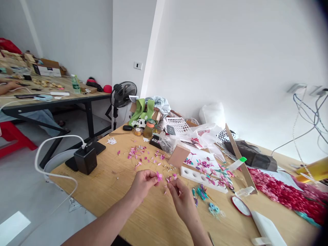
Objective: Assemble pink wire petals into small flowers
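Observation:
My left hand (144,183) pinches a small pink artificial flower (159,177) between thumb and fingertips, just above the wooden table (143,222). Close beside it, my right hand (180,194) is closed at the fingertips around something too small to make out. Small pink petals (171,177) show right by those fingertips. Beyond both hands, loose pink petals and little blossoms (137,152) lie scattered over the tabletop. To the right of my right hand, pink flower stems with teal leaves (210,171) rest on and behind a white block with round holes (192,175).
Teal and purple thread (202,192), a red-rimmed roll of tape (241,206) and a white slab (268,227) lie on the right. Red and pink flowers (279,184) cover the far right. A black cube charger (85,160) stands left. Another person's hand (10,86) is at the back table.

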Demonstrator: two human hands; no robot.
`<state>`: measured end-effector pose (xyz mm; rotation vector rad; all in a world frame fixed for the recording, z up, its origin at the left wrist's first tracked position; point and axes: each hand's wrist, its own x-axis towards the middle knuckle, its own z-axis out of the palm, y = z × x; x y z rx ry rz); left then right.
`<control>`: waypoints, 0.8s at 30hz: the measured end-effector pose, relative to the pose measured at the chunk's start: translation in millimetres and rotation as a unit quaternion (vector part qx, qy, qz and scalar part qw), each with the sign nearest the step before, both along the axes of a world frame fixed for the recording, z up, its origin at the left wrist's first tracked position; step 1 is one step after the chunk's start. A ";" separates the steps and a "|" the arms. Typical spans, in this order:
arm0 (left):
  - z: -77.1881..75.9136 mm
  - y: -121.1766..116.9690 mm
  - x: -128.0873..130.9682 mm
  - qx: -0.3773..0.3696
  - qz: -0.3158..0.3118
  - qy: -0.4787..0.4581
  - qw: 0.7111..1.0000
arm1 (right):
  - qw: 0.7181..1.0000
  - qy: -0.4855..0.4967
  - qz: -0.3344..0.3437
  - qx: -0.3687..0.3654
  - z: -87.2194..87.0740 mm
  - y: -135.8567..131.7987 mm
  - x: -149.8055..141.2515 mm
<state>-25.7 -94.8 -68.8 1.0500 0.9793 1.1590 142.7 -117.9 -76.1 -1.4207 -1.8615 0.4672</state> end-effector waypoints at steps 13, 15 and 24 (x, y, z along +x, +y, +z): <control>-21.9 20.6 13.7 0.232 0.060 0.381 0.893 | 0.968 -0.187 0.050 0.157 13.0 -8.4 -26.4; -24.5 18.3 14.1 0.251 0.034 0.406 0.878 | 0.970 -0.184 0.055 0.148 19.1 -4.6 -23.3; -26.8 1.6 10.5 0.337 -0.108 0.310 0.882 | 0.997 -0.058 0.032 0.045 26.1 29.3 -3.3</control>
